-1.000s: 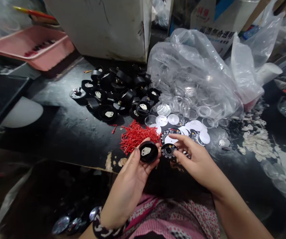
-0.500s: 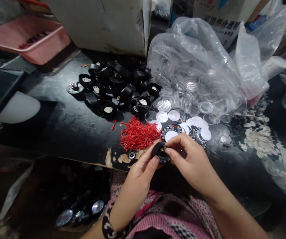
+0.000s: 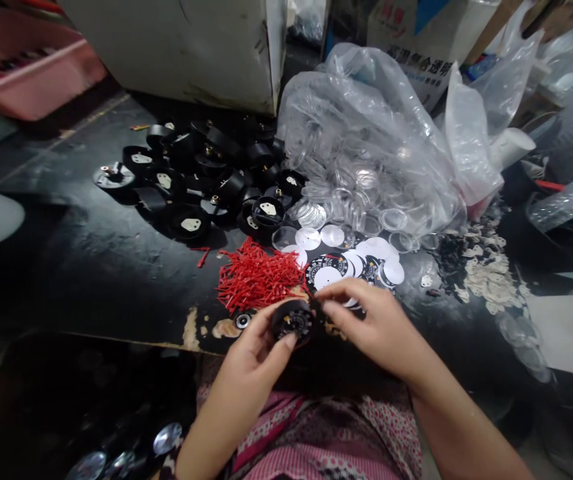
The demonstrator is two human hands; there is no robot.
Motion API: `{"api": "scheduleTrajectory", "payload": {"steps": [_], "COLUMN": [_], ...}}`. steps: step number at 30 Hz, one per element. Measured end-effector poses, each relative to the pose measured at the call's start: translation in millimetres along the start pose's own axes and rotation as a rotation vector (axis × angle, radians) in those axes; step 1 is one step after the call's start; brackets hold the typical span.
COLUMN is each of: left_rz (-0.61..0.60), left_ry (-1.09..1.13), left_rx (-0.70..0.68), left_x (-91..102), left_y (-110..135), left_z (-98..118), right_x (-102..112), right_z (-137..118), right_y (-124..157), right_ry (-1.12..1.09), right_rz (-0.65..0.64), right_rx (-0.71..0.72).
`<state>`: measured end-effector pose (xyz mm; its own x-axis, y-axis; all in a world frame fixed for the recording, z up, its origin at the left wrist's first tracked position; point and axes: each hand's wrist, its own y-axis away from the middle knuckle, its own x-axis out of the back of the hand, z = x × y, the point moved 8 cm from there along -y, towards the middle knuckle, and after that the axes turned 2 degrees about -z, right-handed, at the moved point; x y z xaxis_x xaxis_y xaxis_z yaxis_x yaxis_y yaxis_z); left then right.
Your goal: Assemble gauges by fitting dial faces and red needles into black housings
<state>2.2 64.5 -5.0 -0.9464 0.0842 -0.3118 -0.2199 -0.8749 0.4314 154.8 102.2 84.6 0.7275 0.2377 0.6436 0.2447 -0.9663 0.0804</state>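
Note:
My left hand (image 3: 259,357) is closed around a round black gauge (image 3: 294,321), its dial with white markings facing up and my thumb lying on the rim. Just right of the gauge, my right hand (image 3: 366,323) has thumb and forefinger close together in a pinch. Anything between those fingertips is too small to make out. Beyond the left hand lies a heap of red pointers (image 3: 261,273). Past the right fingertips are loose dial discs (image 3: 327,277), some showing white backs and others black printed faces. A small black-and-white ring (image 3: 242,321) rests near the table edge.
Black gauge housings (image 3: 186,220) are piled at the back left. Behind the dials, a plastic bag (image 3: 366,113) spills clear round covers (image 3: 356,180). Small pale plates (image 3: 489,267) lie to the right. A pink bin (image 3: 51,87) stands far left, beside a large pale box (image 3: 176,53).
My right hand has come away from the gauge and now sits apart, to its right. The left hand still holds the gauge, its dial now more exposed. The whole view has shifted.

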Motion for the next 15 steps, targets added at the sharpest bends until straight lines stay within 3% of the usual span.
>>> {"api": "scheduleTrajectory", "payload": {"steps": [3,6,10,15], "left_rz": [-0.013,-0.013,0.042,0.087], "left_ry": [0.049,0.097,0.206,0.394], "left_rx": [0.026,0.038,0.058,0.043], "left_x": [1.3,-2.6,-6.1,-6.0], "left_y": [-0.2,1.3,2.7,1.2], "left_z": [-3.9,-1.7,4.7,11.1], "right_x": [18.1,12.6,5.3,11.4], "right_z": [9.1,14.4,15.4,18.9], "right_y": [-26.7,-51.5,-62.6,-52.8], "right_ry": [0.444,0.769,0.817,0.761], "right_rz": [0.129,0.083,0.048,0.046], "right_rx": [-0.018,-0.025,-0.004,-0.028]}}
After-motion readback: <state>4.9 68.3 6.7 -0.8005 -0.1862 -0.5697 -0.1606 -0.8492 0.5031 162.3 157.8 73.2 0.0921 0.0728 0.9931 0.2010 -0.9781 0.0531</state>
